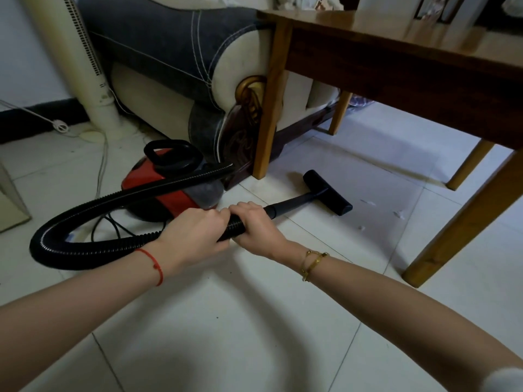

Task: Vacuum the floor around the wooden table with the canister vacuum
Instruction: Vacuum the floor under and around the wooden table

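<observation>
Holding the ribbed hose (119, 210) in both hands, I was in the sweeping step of the job, with the nozzle already down on the tiles. My left hand (192, 233) had its grip wrapped round the hose just behind the collar, and my right hand (254, 224) had its grip curled round the hose end where the rigid black wand (294, 202) begins; the two hands were touching, near the middle of the frame. The flat floor head (328, 192) lay on the floor (226, 335) right of centre, just beside the near leg of the wooden bench (396, 52), which filled the upper right. The red canister vacuum (158, 188) sat at centre left, close against the foot of the sofa (169, 52). Small pale scraps (397, 213) lay on the tiles to the right of the head, under the bench edge, a short way off it. I judged the next move called for pushing the wand rightward and forward so the head would run over those scraps, keeping it flat on the tiles and steering between the bench legs. The looped hose looked slack enough to allow it.
</observation>
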Available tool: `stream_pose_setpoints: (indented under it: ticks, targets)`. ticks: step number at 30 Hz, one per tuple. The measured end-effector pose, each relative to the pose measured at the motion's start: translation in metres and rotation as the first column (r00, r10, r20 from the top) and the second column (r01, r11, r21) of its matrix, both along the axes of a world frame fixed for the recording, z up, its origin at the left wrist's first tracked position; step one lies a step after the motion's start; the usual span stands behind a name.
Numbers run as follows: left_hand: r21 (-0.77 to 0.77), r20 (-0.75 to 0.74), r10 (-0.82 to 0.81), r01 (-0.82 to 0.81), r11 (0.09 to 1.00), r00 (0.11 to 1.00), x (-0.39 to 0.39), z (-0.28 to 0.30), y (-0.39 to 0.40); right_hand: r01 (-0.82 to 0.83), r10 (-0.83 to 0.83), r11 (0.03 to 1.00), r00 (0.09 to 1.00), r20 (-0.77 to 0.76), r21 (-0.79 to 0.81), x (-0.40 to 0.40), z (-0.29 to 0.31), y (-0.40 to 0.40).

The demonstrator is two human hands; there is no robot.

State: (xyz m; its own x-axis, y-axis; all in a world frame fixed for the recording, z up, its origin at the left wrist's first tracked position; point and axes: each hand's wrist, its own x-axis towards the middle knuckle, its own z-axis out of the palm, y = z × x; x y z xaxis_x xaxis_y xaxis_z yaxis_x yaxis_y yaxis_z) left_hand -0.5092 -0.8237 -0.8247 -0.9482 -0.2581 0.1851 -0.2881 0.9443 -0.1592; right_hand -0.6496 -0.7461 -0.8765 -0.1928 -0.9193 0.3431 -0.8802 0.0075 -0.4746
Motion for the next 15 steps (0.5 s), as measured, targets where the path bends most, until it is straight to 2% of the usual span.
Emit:
stream_pose_setpoints:
  ticks: [7,15]
  targets:
    - [0.014,0.007,0.045,-0.045,0.999,0.999,0.014,-0.005,-0.003,-0.085,0.085,0.996,0.996,-0.022,0.021,0.011,0.000,-0.010]
    - [0.026,0.018,0.080,-0.081,0.996,0.997,-0.012,-0.012,-0.006,-0.128,0.132,0.989,0.990,-0.057,0.069,-0.020,-0.007,-0.022]
